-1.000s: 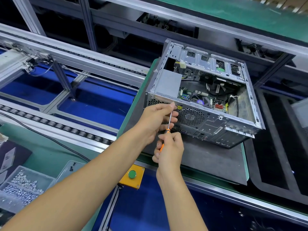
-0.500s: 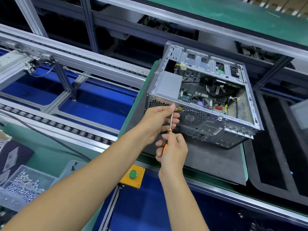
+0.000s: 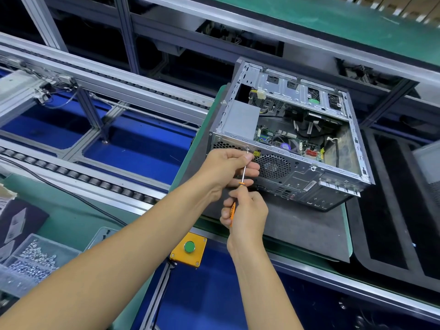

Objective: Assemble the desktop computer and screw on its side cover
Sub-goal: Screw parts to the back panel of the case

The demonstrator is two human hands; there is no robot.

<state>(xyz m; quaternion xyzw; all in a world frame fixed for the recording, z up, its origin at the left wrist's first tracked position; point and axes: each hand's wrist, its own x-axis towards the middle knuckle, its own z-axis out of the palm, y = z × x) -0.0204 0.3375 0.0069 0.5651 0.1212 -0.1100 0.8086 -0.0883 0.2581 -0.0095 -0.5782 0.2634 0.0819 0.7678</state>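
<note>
The computer case (image 3: 285, 148) lies on its side on a dark mat (image 3: 297, 229), right of centre in the frame, with its open side up and its rear panel facing the person. The power supply, board and cables sit inside, so the internals look largely fitted, but no side cover is on the case. A grey panel at the right edge of the frame may be it; that cannot be told. Fitting and screwing on the cover appears wholly left to do.

The right hand (image 3: 245, 213) is closed around the orange handle of a screwdriver (image 3: 241, 177), whose tip meets a screw (image 3: 247, 148) on the top rim of the rear panel, above the fan grille. The left hand (image 3: 228, 166) pinches the shaft between its fingers, steadying it. The person seems to be driving a power supply screw.

The case sits near the mat's upper edge, with bare mat below it. A yellow box with 1 green button (image 3: 189, 247) hangs at the counter (image 3: 71, 217) edge just below the hands. A screw tray (image 3: 35, 260) lies at lower left, well apart. A roller conveyor (image 3: 83, 177) crosses the left side.
</note>
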